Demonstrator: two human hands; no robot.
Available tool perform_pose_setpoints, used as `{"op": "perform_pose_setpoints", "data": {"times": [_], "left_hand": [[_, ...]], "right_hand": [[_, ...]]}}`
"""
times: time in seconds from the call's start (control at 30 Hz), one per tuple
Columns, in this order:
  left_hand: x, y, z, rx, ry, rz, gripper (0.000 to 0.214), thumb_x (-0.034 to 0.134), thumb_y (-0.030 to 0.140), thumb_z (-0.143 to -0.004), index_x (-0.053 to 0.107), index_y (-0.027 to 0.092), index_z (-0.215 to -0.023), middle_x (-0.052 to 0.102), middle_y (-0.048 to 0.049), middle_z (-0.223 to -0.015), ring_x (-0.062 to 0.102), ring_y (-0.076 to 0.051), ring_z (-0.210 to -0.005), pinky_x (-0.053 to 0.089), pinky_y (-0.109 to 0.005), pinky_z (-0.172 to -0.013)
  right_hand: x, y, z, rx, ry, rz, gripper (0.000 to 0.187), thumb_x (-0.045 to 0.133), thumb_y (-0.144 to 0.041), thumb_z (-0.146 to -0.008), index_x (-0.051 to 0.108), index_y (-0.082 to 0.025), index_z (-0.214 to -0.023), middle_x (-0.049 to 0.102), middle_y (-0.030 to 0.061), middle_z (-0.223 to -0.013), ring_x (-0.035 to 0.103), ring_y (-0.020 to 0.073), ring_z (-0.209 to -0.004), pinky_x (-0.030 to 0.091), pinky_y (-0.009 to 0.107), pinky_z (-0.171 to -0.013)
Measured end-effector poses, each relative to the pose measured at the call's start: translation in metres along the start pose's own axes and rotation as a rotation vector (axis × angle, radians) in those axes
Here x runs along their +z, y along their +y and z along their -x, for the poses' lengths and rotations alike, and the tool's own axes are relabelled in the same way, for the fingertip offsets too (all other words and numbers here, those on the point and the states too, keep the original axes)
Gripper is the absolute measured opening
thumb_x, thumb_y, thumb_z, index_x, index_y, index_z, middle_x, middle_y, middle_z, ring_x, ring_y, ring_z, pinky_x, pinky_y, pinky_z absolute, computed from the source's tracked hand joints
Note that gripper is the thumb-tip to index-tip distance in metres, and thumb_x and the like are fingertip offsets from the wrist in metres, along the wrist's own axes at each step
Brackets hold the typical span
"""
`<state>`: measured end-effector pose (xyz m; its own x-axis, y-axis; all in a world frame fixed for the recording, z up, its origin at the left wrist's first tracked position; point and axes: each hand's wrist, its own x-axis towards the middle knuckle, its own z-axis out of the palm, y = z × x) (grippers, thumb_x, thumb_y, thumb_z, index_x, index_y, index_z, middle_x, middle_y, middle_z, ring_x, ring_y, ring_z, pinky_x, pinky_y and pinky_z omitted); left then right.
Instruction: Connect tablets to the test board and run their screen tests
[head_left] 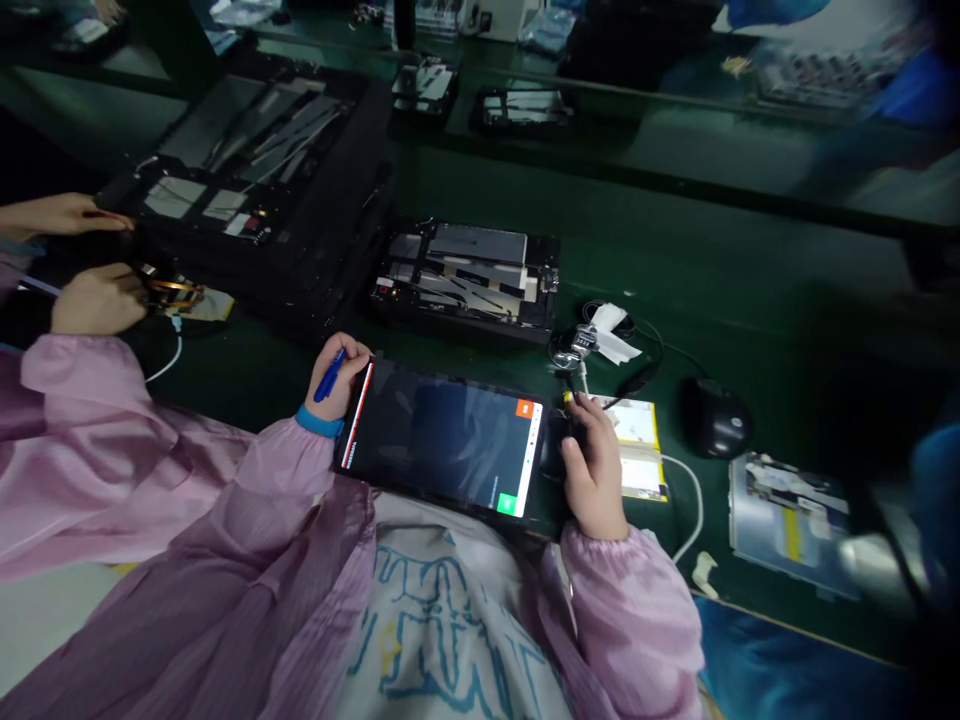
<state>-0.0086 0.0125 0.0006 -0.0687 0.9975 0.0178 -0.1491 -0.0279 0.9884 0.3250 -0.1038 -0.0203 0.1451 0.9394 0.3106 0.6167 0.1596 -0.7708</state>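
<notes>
A black tablet (439, 435) lies lit on the green bench in front of me, showing a dark screen with an orange and a green mark. My left hand (337, 378) is shut on a blue pen (330, 375), its tip over the tablet's left edge. A blue wristband circles that wrist. My right hand (592, 465) curls around a dark cable connector (571, 400) at the tablet's right edge. The connector is partly hidden by my fingers.
A co-worker's hands (94, 285) in pink sleeves work at the left beside a stack of black tablet housings (247, 170). An opened tablet (465, 280) lies ahead. To the right are a black computer mouse (716, 418), a yellow-edged battery (637, 450) and a silver panel (787, 520).
</notes>
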Motion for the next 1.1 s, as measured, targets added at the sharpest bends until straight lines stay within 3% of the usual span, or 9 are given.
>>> {"op": "perform_pose_setpoints", "data": {"times": [0.27,0.47,0.63,0.73,0.8,0.87,1.0,1.03,1.1], "left_hand": [[0.0,-0.001,-0.001,0.022,-0.007,-0.046,0.025,0.067,0.019,-0.067,0.043,0.019,-0.07,0.058,0.0011,-0.071,0.052,-0.012,-0.061,0.039,-0.024,-0.055],[0.003,0.002,0.0,0.02,-0.016,-0.029,0.024,0.066,0.018,-0.067,0.042,0.019,-0.07,0.056,0.0016,-0.069,0.051,-0.012,-0.059,0.038,-0.025,-0.055],[0.004,0.002,0.0,0.015,-0.011,0.008,0.024,0.066,0.016,-0.067,0.042,0.019,-0.069,0.056,0.0019,-0.068,0.05,-0.011,-0.059,0.037,-0.024,-0.055],[0.003,0.0,-0.001,0.025,-0.019,0.008,0.024,0.066,0.016,-0.066,0.042,0.019,-0.069,0.056,0.0017,-0.068,0.051,-0.012,-0.06,0.038,-0.024,-0.055],[0.002,-0.002,-0.001,0.029,-0.018,-0.003,0.024,0.066,0.017,-0.066,0.042,0.019,-0.069,0.056,0.0017,-0.068,0.051,-0.012,-0.059,0.037,-0.025,-0.055],[0.001,-0.003,-0.002,0.032,-0.011,-0.024,0.024,0.066,0.018,-0.066,0.042,0.019,-0.07,0.055,0.0018,-0.068,0.05,-0.012,-0.059,0.037,-0.025,-0.055],[0.0,-0.003,-0.003,0.032,-0.004,-0.041,0.025,0.067,0.019,-0.066,0.043,0.02,-0.07,0.056,0.0019,-0.068,0.05,-0.012,-0.059,0.038,-0.025,-0.055],[0.0,-0.002,-0.004,0.033,-0.005,-0.038,0.024,0.067,0.019,-0.066,0.043,0.019,-0.07,0.056,0.0019,-0.068,0.051,-0.012,-0.06,0.038,-0.025,-0.055],[0.0,-0.002,-0.004,0.034,-0.013,-0.035,0.024,0.067,0.019,-0.066,0.043,0.019,-0.069,0.056,0.0018,-0.068,0.051,-0.012,-0.06,0.038,-0.025,-0.056]], "right_hand": [[0.002,0.001,0.0,0.046,0.019,0.029,0.041,0.045,-0.041,-0.09,0.052,-0.021,-0.125,0.046,0.0142,-0.13,0.041,0.0297,-0.129,0.033,0.057,-0.107],[0.0,0.003,0.001,0.051,-0.025,0.077,0.048,0.04,-0.041,-0.091,0.042,-0.024,-0.136,0.046,0.0135,-0.139,0.026,0.0346,-0.141,0.01,0.07,-0.109],[-0.007,-0.019,0.012,-0.075,-0.158,0.144,0.074,0.054,-0.053,-0.082,0.027,-0.025,-0.145,0.028,0.0171,-0.152,0.01,0.0426,-0.144,0.005,0.076,-0.104],[-0.01,-0.035,0.018,-0.168,-0.268,0.28,0.086,0.062,-0.056,-0.074,0.025,-0.024,-0.145,0.026,0.0181,-0.152,0.005,0.0468,-0.143,0.005,0.077,-0.103],[-0.015,-0.04,0.019,-0.205,-0.261,0.31,0.086,0.063,-0.057,-0.073,0.027,-0.024,-0.144,0.03,0.0179,-0.15,0.008,0.0471,-0.142,0.006,0.076,-0.103],[-0.023,-0.036,0.018,-0.193,-0.168,0.239,0.079,0.059,-0.056,-0.076,0.031,-0.022,-0.141,0.036,0.0178,-0.145,0.02,0.0442,-0.14,0.014,0.071,-0.105],[-0.044,-0.006,0.013,0.082,0.172,0.21,0.051,0.052,-0.05,-0.083,0.049,-0.017,-0.121,0.057,0.0157,-0.115,0.053,0.033,-0.111,0.04,0.054,-0.095],[-0.047,0.004,0.011,0.144,0.194,0.259,0.047,0.052,-0.051,-0.083,0.053,-0.017,-0.115,0.059,0.0146,-0.108,0.056,0.0316,-0.104,0.043,0.051,-0.09],[-0.051,0.019,0.007,0.174,0.121,0.353,0.046,0.053,-0.054,-0.082,0.056,-0.017,-0.109,0.061,0.0131,-0.099,0.057,0.0307,-0.096,0.044,0.049,-0.085]]}}
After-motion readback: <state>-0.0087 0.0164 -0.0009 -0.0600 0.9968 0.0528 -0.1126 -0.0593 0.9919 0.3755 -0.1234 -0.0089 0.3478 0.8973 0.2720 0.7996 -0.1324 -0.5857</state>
